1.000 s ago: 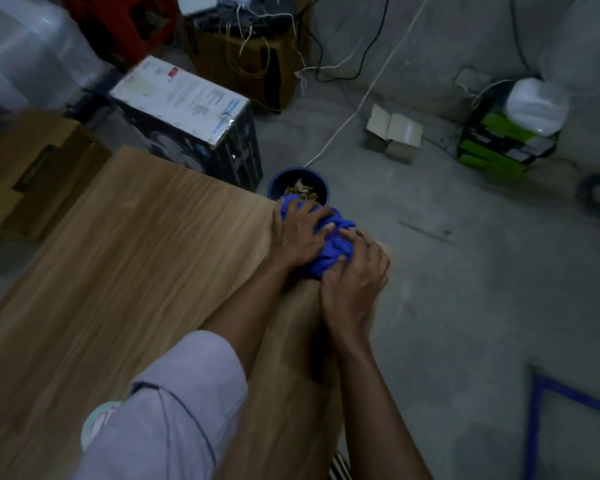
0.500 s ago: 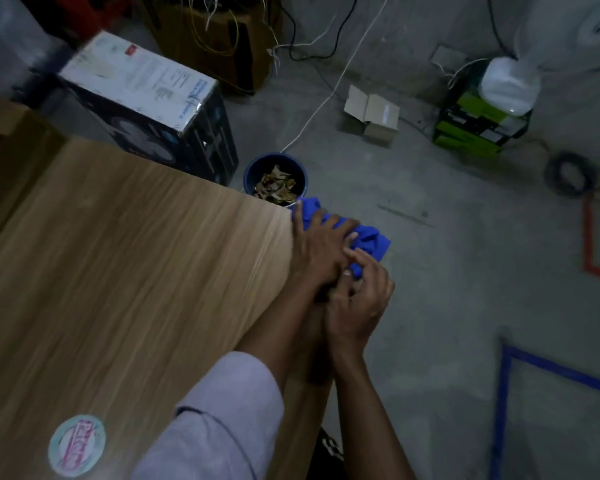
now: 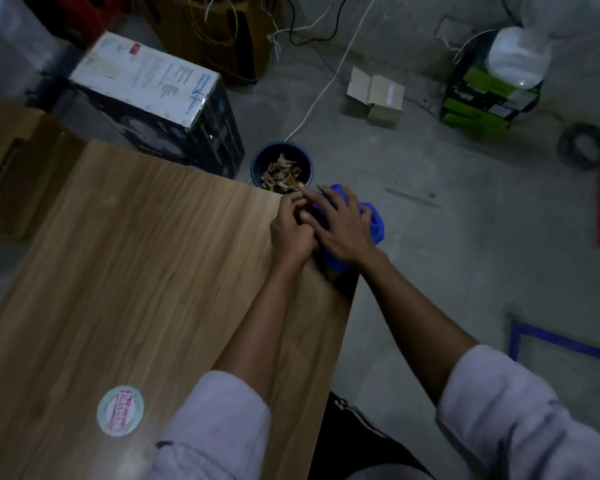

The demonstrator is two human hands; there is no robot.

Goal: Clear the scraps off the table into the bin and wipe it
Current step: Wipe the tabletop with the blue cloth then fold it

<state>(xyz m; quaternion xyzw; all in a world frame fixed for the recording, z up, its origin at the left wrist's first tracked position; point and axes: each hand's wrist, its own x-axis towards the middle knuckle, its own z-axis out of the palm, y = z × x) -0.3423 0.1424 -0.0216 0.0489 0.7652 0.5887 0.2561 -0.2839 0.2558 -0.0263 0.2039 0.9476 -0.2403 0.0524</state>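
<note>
At far table corner: right hand (image 3: 340,226) spread flat, pressing crumpled blue cloth (image 3: 373,223) | left hand (image 3: 291,230) curled, grip unclear | wood-grain table (image 3: 125,271) | round blue bin (image 3: 282,168) holding brown scraps (image 3: 281,174), floor just beyond corner

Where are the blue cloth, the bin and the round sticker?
blue cloth (image 3: 373,221), head view, on the bunched fold right of the right hand.
bin (image 3: 257,161), head view, on its blue left rim.
round sticker (image 3: 120,410), head view, on its middle.
</note>
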